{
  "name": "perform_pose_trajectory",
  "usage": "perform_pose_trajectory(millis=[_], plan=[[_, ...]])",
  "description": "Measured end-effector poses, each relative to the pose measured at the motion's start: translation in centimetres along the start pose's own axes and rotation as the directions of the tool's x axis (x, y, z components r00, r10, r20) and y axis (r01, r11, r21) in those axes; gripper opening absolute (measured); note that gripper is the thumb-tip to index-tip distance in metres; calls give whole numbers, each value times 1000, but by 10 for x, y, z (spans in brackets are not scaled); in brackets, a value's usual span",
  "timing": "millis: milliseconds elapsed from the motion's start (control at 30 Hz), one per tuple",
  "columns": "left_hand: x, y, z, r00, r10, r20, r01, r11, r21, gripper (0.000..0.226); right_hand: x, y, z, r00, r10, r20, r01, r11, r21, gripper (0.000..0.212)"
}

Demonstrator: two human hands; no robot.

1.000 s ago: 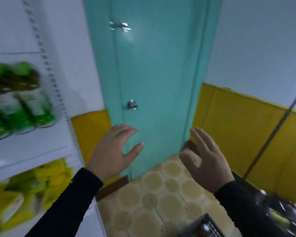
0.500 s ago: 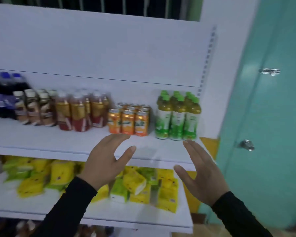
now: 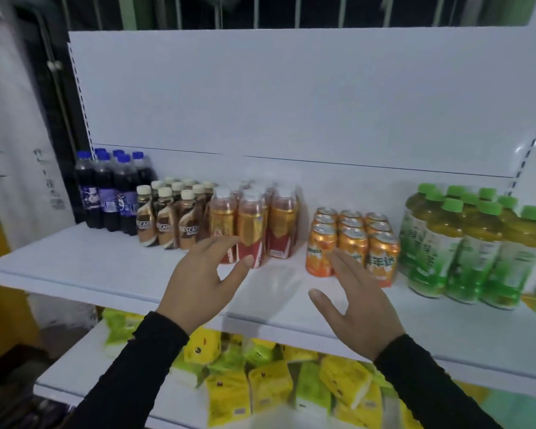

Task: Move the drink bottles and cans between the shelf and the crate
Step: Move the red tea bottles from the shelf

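A white shelf point(image 3: 84, 267) carries rows of drinks. From left to right stand dark cola bottles point(image 3: 106, 193) with blue caps, brown coffee bottles point(image 3: 167, 218), red-and-gold tea bottles point(image 3: 279, 224), orange cans point(image 3: 353, 243) and green tea bottles point(image 3: 477, 243) with green caps. My left hand point(image 3: 205, 280) hovers open in front of the red-and-gold bottles, holding nothing. My right hand point(image 3: 356, 298) is open in front of the orange cans, also holding nothing. No crate shows in this view.
A lower shelf point(image 3: 75, 382) holds several yellow and green packets point(image 3: 270, 385). The white back panel point(image 3: 291, 97) rises behind the drinks. A white sheet point(image 3: 16, 150) hangs at the left, and dark window bars point(image 3: 260, 10) run along the top.
The view swung left from the teal door to face the shelf squarely. Both hands stayed raised and open, and now sit closer to the bottles and cans.
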State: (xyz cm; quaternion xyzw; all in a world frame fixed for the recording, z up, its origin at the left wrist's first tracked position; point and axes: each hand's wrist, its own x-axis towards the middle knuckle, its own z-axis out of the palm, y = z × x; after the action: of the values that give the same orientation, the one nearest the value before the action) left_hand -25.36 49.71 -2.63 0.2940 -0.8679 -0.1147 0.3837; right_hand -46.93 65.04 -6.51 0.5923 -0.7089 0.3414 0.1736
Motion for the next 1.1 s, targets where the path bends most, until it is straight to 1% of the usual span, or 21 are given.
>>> perform_pose_trajectory(millis=[133, 233, 333, 400, 433, 533, 633, 733, 800, 900, 967, 1033, 1100], plan=[[38, -18, 6, 1000, 12, -2, -12, 1000, -1, 61, 38, 11, 24, 1000, 14, 27, -14, 1000, -8, 85], [68, -29, 9, 1000, -14, -6, 14, 1000, 15, 55, 70, 21, 35, 997, 28, 74, -27, 1000, -8, 89], [93, -36, 12, 1000, 15, -15, -15, 999, 51, 53, 98, 26, 44, 995, 41, 91, -38, 999, -32, 85], [109, -39, 11, 999, 14, -39, -13, 1000, 28, 44, 113, 26, 47, 995, 43, 93, -39, 998, -39, 81], [118, -42, 11, 999, 13, -44, -12, 1000, 22, 43, 120, 26, 49, 994, 48, 100, -44, 998, -41, 79], [151, -59, 10, 1000, -6, -26, 7, 999, 38, 50, 139, 22, 54, 990, 60, 129, -54, 997, -57, 76], [188, -79, 13, 1000, -27, 1, 27, 999, 23, 51, 158, 19, 62, 986, 91, 139, -82, 994, -66, 72], [226, -95, 18, 996, -57, 75, 56, 998, 7, 54, 176, 16, 72, 980, 142, 141, -132, 988, -80, 72], [249, -105, 21, 984, -80, 159, 74, 996, 39, 55, 187, 14, 77, 976, 174, 129, -163, 982, -92, 72], [277, -114, 25, 939, -120, 324, 100, 992, 76, 56, 201, 13, 80, 969, 204, 139, -187, 974, -126, 72], [289, -118, 28, 908, -117, 403, 69, 989, 133, 57, 210, 12, 80, 964, 224, 147, -203, 968, -145, 72], [297, -119, 33, 878, -120, 464, 37, 982, 183, 51, 217, 10, 79, 954, 246, 170, -220, 963, -157, 73], [300, -118, 38, 857, -140, 495, 51, 980, 190, 44, 220, 8, 79, 945, 266, 192, -235, 957, -169, 73]])
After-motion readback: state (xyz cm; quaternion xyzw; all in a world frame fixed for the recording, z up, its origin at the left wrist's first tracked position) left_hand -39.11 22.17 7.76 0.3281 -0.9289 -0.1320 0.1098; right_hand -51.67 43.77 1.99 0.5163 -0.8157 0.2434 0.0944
